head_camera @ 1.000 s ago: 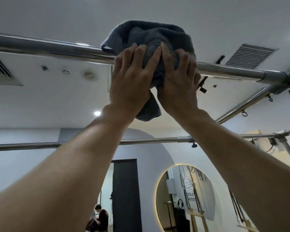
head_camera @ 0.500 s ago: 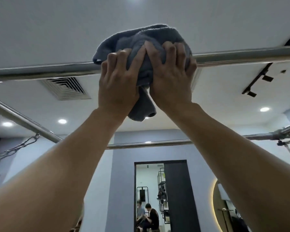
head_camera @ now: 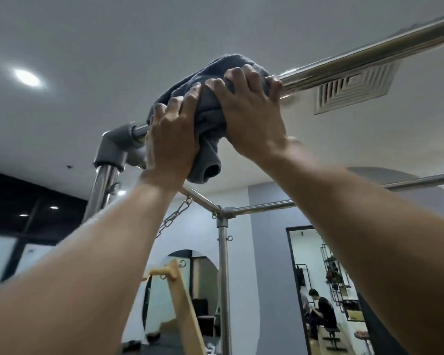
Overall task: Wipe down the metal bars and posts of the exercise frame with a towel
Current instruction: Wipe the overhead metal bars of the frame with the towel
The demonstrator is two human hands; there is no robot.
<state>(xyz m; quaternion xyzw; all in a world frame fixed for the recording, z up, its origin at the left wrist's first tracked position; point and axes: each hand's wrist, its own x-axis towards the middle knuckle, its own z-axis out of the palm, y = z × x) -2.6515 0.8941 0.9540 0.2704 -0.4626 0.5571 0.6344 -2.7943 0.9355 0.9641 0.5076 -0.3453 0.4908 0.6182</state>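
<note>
Found soft, light, dark-grey terry towel [head_camera: 210, 108] bunched over polished round steel overhead bar [head_camera: 356, 60] at frame centre, beside grey corner joint [head_camera: 116, 147], with left hand [head_camera: 169, 142] and right hand [head_camera: 251, 116] curled round it; judged tube slippery, advised firm wraparound hold.

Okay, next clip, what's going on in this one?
A person reaches overhead, wiping the frame's top bar. Both hands grip a dark grey towel bunched over the bar: the left hand sits next to the grey corner joint above a post, the right hand beside it, farther along. A loose end of the towel hangs below the bar.
</note>
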